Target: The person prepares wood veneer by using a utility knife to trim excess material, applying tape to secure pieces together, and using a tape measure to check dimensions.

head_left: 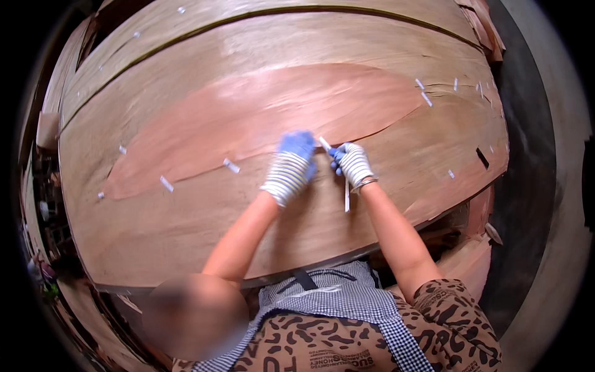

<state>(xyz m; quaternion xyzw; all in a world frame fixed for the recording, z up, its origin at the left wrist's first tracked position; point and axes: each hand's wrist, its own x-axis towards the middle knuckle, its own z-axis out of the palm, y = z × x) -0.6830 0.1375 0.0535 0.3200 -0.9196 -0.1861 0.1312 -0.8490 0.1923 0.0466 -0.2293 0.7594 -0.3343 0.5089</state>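
Observation:
A long leaf-shaped pinkish wood veneer piece [248, 111] lies on a broad light-brown veneer sheet [204, 229]. Short white tape strips [231, 165] sit along its near edge and ends. My left hand [292, 162], in a striped glove with blue fingers, is over that near edge; motion smears its fingers. Just right of it, my right hand [354, 163], gloved alike, is closed on white tape [325, 144]. One piece of the tape sticks out toward the veneer edge, and a longer tail hangs down below the hand. Whether the left fingers touch the tape cannot be told.
A dark seam [297, 9] curves across the far part of the sheet. More tape bits [456, 84] and small cracks lie at the right side, with a dark slot [482, 158] nearby. Reddish veneer scraps [480, 25] hang past the far right corner. Dark flooring [520, 155] runs alongside.

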